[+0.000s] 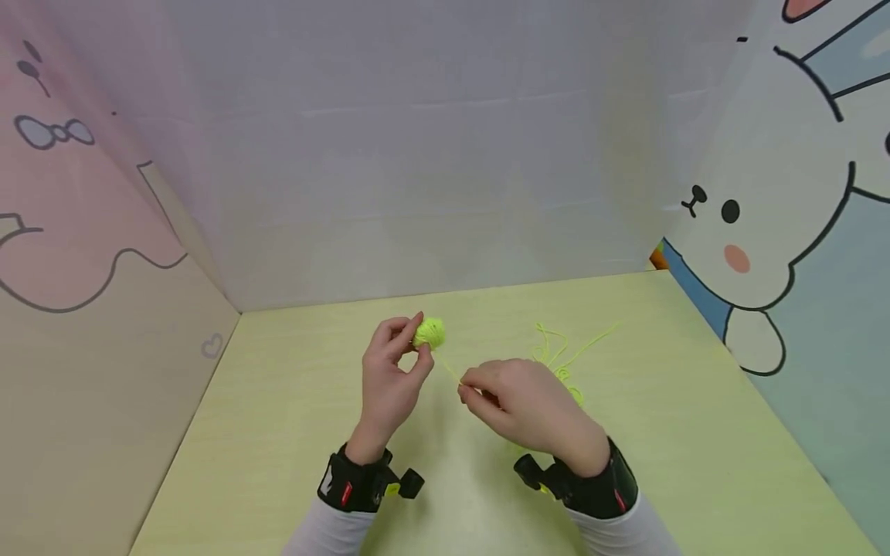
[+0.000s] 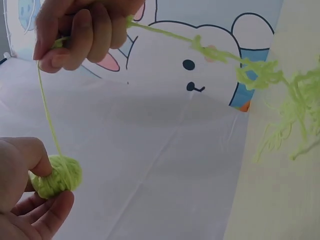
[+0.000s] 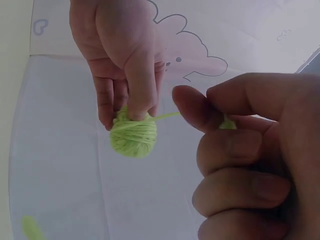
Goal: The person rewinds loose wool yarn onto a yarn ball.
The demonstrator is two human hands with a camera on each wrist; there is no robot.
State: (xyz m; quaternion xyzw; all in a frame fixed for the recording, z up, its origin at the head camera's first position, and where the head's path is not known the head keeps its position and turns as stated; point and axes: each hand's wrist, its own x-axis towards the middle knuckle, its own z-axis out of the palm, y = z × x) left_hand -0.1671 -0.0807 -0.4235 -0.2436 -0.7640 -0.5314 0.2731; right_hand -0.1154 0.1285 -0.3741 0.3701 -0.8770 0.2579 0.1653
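Note:
A small ball of neon yellow-green yarn [image 1: 430, 333] is pinched between the thumb and fingers of my left hand [image 1: 393, 378], held above the table. From the ball a single strand [image 2: 48, 112] runs taut to my right hand [image 1: 531, 401], which pinches it between thumb and forefinger. The other fingers of that hand curl in, with a bit of yarn showing between them in the right wrist view. Past the right hand the strand carries on to a loose, tangled heap of the same yarn [image 2: 300, 100], partly hidden behind that hand in the head view.
The pale yellow table [image 1: 278, 432] meets a whitish sheet [image 1: 417, 154] at its back edge. Panels with cartoon drawings stand at left and right, a rabbit [image 1: 758, 216] on the right one. Black straps with small cameras [image 1: 354, 479] sit on both wrists.

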